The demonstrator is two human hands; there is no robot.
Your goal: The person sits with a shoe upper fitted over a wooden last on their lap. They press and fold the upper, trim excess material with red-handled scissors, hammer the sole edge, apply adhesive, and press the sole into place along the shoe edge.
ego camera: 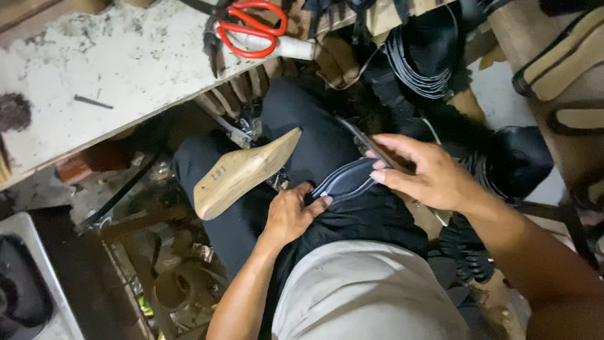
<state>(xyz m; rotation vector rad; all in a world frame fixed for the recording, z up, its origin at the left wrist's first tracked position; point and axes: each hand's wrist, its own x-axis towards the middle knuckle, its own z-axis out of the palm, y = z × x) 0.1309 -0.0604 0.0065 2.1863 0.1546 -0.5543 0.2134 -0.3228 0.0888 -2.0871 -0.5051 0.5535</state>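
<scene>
Left hand: your left hand (290,214) is curled closed over the near-left end of the dark leather piece (345,180), thumb and fingers pinching its edge against your lap so it stays taut.

Right hand: your right hand (428,173) closes around a thin dark-bladed tool (365,140), fingers wrapped over it and fingertips pressing the far-right end of the same leather piece; the blade angles away toward the far left, seemingly to keep the edge clear of your other hand.

Leather piece: it lies across your right thigh, between both hands, its stitched pale-lined rim facing up. Held at both ends, it looks braced so it cannot slide.

Wooden shoe last (242,173): it rests on your left leg, just left of the left hand, toe pointing far and right, not touched by either hand but within easy reach.

Workbench (126,69): a worn pale surface at the far left, above your knees.

Red-handled scissors (251,28): lying on the bench's far edge, well apart from your hands.

Black straps and soles (418,63): heaped at the far right, beyond the right hand.

Hidden: how the tool's tip meets the leather cannot be told; your fingers cover it.
</scene>
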